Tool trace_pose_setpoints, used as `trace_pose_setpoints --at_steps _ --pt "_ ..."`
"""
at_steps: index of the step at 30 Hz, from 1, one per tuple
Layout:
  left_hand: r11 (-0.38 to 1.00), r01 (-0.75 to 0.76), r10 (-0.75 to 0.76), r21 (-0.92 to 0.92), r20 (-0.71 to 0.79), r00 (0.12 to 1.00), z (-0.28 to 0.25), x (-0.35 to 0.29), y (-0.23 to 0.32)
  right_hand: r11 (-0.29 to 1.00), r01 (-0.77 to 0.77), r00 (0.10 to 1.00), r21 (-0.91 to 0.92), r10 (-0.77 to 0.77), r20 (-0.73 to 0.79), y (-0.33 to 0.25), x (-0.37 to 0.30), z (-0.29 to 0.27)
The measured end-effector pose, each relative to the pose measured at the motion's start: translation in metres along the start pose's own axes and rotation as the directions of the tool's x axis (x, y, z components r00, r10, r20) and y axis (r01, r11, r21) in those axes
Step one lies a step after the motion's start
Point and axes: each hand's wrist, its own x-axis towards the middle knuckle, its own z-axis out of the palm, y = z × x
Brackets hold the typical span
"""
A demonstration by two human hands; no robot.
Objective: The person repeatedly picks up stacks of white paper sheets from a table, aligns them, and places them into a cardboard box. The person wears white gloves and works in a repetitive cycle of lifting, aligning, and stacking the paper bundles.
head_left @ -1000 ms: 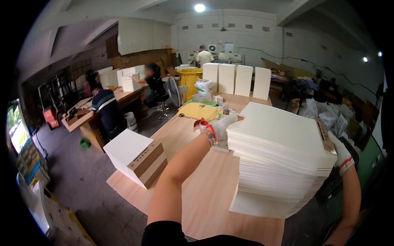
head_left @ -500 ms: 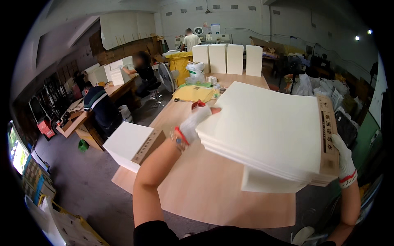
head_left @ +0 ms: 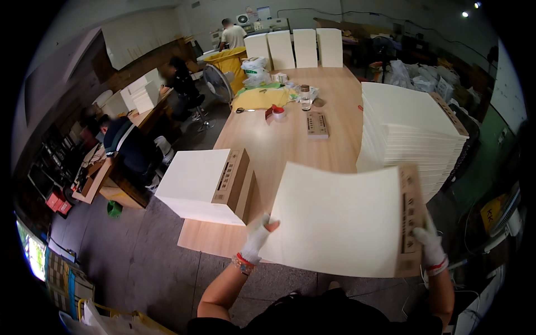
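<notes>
A large white paper pad with a brown printed binding strip is held level over the near edge of the table. My left hand, in a white glove, grips its left edge, thumb on top. At the strip side, my right hand, also gloved, is closed on the right edge. Left of the pad stands a block of similar pads, its brown strips facing right. Behind it on the right rises a tall, layered stack of pads.
On the wooden table lie a small brown-topped pack, a red-and-white roll, scissors and a clear bottle. Several upright white stacks line its far end. A seated person works at the left table; others are behind.
The held paper has come down and nearer to me, away from the right stack, which now shows fully. My view has tilted downward. Both hands keep their grip.
</notes>
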Motion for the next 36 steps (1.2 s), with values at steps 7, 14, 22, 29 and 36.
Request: trace_pose_setpoints --at_steps 7,14,22,29,36 --pt "0.903 0.034 -0.125 0.428 0.187 0.974 -0.064 0.076 -0.055 0.945 -0.19 0.978 0.265 0.206 -0.033 0.167 -0.004 0.01" --pt "0.848 -0.07 -0.145 0.525 0.357 0.923 -0.08 0.202 -0.021 0.58 -0.377 0.89 0.722 0.444 0.108 0.25 -0.051 0.088" --pt "0.536 -0.316 0.536 0.783 -0.026 0.844 -0.058 0.05 -0.036 0.544 -0.512 0.84 0.665 0.478 0.256 0.287 -0.059 0.18" --pt "0.64 0.521 -0.02 0.564 -0.666 0.746 -0.089 -0.145 -0.235 0.331 -0.935 0.168 -0.124 0.724 0.669 0.284 -0.023 0.131" --pt "0.451 0.437 -0.328 0.778 -0.311 0.892 -0.038 -0.2 -0.225 0.66 0.061 0.048 -0.748 0.747 0.663 0.208 0.009 0.025"
